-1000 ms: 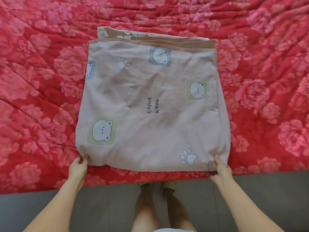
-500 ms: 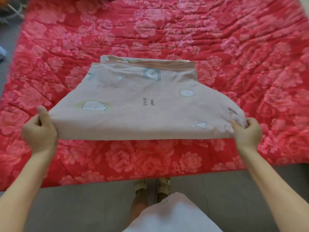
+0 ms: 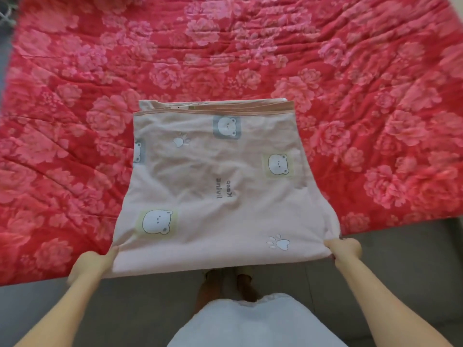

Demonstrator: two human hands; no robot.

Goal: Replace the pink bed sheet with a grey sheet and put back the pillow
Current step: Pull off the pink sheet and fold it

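a bedroom: red floral quilt (image 3: 250, 58) covering bed.

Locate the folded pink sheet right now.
Centre of the head view: the folded pink sheet lies on the red floral quilt, its near edge past the quilt's edge, with the left hand and right hand gripping its near corners.

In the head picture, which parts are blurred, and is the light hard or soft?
Head view: motion blur smears the left hand and the red floral quilt; the folded pink sheet is sharper, its bears legible; light is soft, no glare.
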